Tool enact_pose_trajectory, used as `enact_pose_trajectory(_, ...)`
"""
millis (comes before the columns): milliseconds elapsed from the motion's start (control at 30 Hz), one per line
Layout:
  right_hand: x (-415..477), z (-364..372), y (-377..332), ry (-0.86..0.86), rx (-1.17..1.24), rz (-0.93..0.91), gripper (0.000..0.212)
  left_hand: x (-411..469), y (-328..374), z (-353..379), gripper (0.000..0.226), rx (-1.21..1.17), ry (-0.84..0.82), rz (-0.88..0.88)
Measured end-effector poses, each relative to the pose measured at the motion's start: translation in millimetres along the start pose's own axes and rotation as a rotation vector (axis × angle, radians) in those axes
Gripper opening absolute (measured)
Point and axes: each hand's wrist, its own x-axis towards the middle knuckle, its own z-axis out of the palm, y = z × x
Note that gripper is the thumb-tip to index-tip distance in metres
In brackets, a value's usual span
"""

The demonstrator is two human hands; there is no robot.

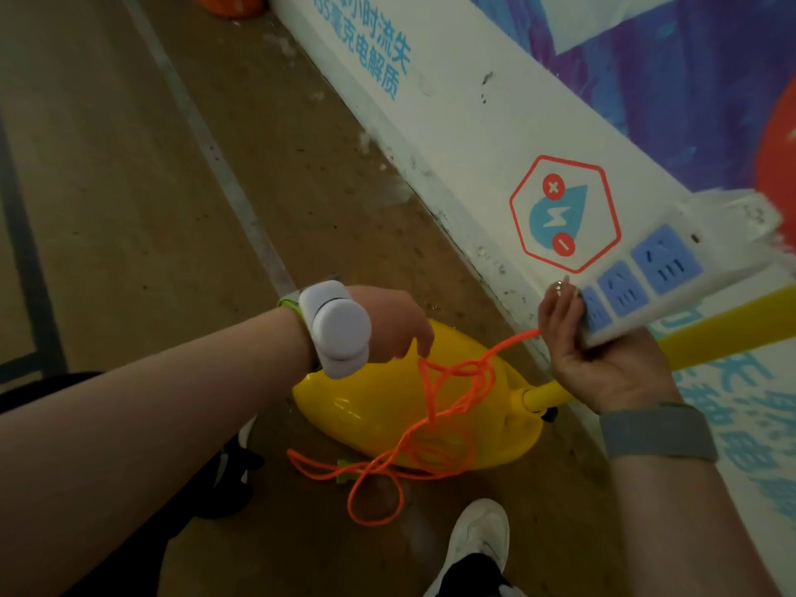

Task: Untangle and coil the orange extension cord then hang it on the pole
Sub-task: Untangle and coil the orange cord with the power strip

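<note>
Left hand (387, 327) pinches cord (474, 372), right hand (603, 364) grips strip (672, 273).

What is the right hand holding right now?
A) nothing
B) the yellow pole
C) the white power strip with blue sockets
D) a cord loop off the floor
C: the right hand grips the end of the power strip, while the left hand pinches the orange cord.

Orange cord (435, 407) — yellow pole (728, 327), base (370, 407)
</note>
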Motion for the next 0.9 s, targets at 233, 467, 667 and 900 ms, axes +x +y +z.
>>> enact_pose_trajectory(233, -3, 24, 41, -0.066, -0.145, 0.146, 0.027, 19, 14, 5, 0.094, -0.44, 0.289, -0.066)
enact_pose_trajectory(467, -8, 33, 59, -0.303, -0.373, 0.24, 0.041, 19, 33, 7, 0.029, -0.517, 0.324, -0.099)
enact_pose_trajectory(667, 12, 29, 55, 0.071, -1.058, -0.264, 0.032, 17, 27, -3, 0.031, -0.779, 0.355, -0.067)
enact_pose_trajectory(900, 30, -9, 76, 0.099, -1.467, -0.4, 0.036, 9, 19, -15, 0.027, -1.345, 0.485, -0.222)
